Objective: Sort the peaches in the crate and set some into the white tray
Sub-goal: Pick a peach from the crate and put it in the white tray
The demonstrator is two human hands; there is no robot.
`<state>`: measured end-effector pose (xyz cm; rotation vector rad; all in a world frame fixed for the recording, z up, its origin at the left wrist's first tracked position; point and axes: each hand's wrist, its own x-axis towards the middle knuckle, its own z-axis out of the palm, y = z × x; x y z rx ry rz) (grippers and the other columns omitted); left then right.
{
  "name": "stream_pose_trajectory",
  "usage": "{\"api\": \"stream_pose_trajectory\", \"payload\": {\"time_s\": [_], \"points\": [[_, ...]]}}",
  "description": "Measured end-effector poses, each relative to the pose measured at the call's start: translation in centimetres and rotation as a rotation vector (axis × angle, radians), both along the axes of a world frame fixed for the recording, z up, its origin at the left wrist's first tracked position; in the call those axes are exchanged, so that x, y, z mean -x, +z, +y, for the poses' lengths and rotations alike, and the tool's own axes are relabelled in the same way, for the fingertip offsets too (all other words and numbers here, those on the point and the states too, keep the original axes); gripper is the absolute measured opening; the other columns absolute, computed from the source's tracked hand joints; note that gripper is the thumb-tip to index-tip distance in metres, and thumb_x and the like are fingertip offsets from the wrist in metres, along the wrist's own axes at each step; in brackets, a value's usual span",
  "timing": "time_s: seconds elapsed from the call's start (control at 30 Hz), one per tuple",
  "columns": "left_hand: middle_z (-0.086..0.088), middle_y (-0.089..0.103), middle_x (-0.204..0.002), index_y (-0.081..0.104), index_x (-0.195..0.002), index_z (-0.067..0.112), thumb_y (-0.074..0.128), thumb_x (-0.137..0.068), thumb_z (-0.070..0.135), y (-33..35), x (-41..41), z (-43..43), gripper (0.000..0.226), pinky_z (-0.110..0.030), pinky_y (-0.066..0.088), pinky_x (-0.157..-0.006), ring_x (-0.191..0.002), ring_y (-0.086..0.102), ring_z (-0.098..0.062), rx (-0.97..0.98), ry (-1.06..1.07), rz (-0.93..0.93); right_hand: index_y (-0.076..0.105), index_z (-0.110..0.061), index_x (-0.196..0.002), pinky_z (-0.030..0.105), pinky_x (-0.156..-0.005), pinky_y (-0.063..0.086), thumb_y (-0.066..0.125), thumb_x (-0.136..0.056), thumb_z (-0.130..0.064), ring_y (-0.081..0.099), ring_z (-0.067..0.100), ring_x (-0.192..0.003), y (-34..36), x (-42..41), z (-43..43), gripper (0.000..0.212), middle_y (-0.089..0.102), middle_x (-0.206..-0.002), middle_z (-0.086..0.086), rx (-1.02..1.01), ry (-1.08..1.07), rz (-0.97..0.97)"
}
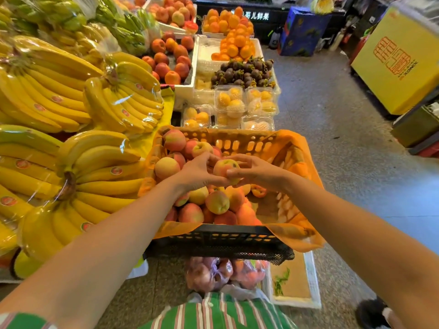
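Note:
A black plastic crate (221,236) lined with orange paper holds several pink-yellow peaches (217,201). Over the middle of the crate both hands meet on one peach (224,167) with a dark spot on its skin. My left hand (197,173) grips it from the left, and my right hand (255,170) closes on it from the right. Farther back on the stall stands a white foam tray (190,85) filled with red-orange peaches (171,58).
Wrapped banana bunches (71,162) crowd the stall on the left. Clear boxes of yellow fruit (237,103), mangosteens (244,72) and oranges (235,29) lie beyond the crate. A bag of peaches (225,274) hangs below it. A white foam box (311,281) rests on the floor; a yellow carton (401,62) stands right.

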<state>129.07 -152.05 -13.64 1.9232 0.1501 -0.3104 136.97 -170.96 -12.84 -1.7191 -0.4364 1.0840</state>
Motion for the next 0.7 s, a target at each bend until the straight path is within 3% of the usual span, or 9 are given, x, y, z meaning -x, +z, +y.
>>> {"api": "stream_pose_trajectory", "payload": {"time_s": [0.17,0.27,0.4,0.47,0.53,0.6,0.7], "points": [[0.001,0.058,-0.121,0.049,-0.127,0.019,0.083,-0.071,0.030,-0.5,-0.6,-3.9,0.066,-0.025,0.053,-0.086,-0.111,0.057,-0.013,0.061,-0.072,-0.075,0.058,-0.026,-0.125,0.035,-0.088,0.057,0.072,-0.084,-0.032,0.062,0.018,-0.110,0.3,1.6,-4.3,0.044,0.061,-0.122,0.003,0.024,-0.204,-0.185],[-0.001,0.054,-0.124,0.042,-0.134,0.015,0.078,-0.078,0.031,-0.9,-0.5,-7.7,0.068,-0.017,0.050,-0.082,-0.111,0.056,-0.014,0.051,-0.159,-0.058,0.059,-0.027,-0.120,0.025,-0.085,0.056,0.074,-0.081,-0.034,0.059,0.014,-0.110,0.4,2.4,-8.0,0.043,0.059,-0.120,-0.003,0.070,-0.329,-0.300],[0.000,0.053,-0.118,0.044,-0.131,0.016,0.070,-0.084,0.037,-2.1,0.4,-12.7,0.058,-0.024,0.049,-0.088,-0.109,0.054,-0.014,-0.093,-0.286,-0.073,0.059,-0.031,-0.114,0.029,-0.084,0.056,0.075,-0.072,-0.047,0.061,0.016,-0.106,0.2,3.4,-13.4,0.048,0.061,-0.115,0.000,0.068,-0.506,-0.358],[-0.002,0.052,-0.120,0.049,-0.131,0.017,0.070,-0.084,0.039,-2.6,0.9,-15.0,0.055,-0.035,0.047,-0.096,-0.113,0.052,-0.017,-0.183,-0.392,-0.128,0.058,-0.026,-0.116,0.029,-0.074,0.055,0.073,-0.069,-0.047,0.062,0.018,-0.099,0.5,3.9,-15.9,0.053,0.061,-0.111,0.003,0.046,-0.588,-0.355],[-0.006,0.052,-0.125,0.050,-0.131,0.015,0.070,-0.084,0.038,-2.7,1.3,-17.4,0.057,-0.038,0.041,-0.101,-0.119,0.049,-0.021,-0.287,-0.492,-0.188,0.058,-0.020,-0.117,0.026,-0.065,0.052,0.073,-0.071,-0.043,0.061,0.016,-0.091,0.6,4.3,-18.3,0.054,0.061,-0.106,0.004,0.033,-0.631,-0.368],[-0.008,0.052,-0.125,0.051,-0.127,0.012,0.070,-0.084,0.038,-2.6,1.6,-19.9,0.054,-0.038,0.041,-0.097,-0.117,0.049,-0.024,-0.397,-0.477,-0.194,0.058,-0.016,-0.117,0.024,-0.061,0.049,0.075,-0.074,-0.037,0.060,0.015,-0.086,0.5,4.9,-20.5,0.050,0.061,-0.102,0.005,0.009,-0.658,-0.368],[-0.010,0.050,-0.115,0.049,-0.115,0.011,0.066,-0.082,0.041,-2.6,2.7,-23.4,0.048,-0.041,0.042,-0.081,-0.105,0.054,-0.031,-0.554,-0.231,-0.192,0.059,-0.016,-0.115,0.021,-0.058,0.049,0.076,-0.078,-0.032,0.060,0.014,-0.083,-0.3,5.9,-24.4,0.044,0.062,-0.101,0.005,0.018,-0.675,-0.351]]}}
